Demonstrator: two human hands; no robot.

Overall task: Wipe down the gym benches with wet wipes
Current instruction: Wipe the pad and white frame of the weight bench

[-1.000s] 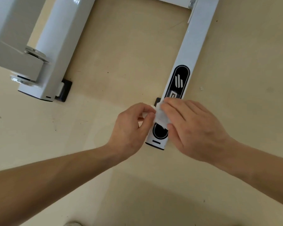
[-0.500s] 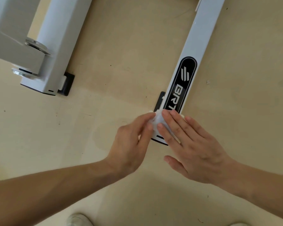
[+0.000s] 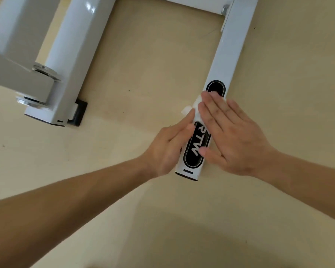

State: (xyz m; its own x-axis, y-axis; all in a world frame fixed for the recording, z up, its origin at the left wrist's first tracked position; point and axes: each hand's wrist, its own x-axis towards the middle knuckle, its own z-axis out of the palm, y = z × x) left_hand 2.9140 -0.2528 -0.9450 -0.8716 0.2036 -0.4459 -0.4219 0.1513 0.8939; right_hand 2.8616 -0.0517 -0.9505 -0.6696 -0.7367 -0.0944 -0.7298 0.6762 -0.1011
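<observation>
A glossy white bench bar (image 3: pixel 229 55) lies on a pale beige floor (image 3: pixel 143 55) flecked with small dark specks. The bar carries a black oval label (image 3: pixel 195 151) with a thin white inner outline and white block letters, and a black end cap (image 3: pixel 186 176) closes its near end. A white wet wipe (image 3: pixel 196 101) crosses the label. Left of the bar, a second white beam (image 3: pixel 75 51) shows bright highlights, joined by a grey arm (image 3: pixel 17 82), silver washers (image 3: pixel 45 71) and a black foot pad (image 3: pixel 80 113).

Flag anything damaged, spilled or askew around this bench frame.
Nothing stands out. The white frame bar and its black label look intact; only a few small dark specks dot the floor.
</observation>
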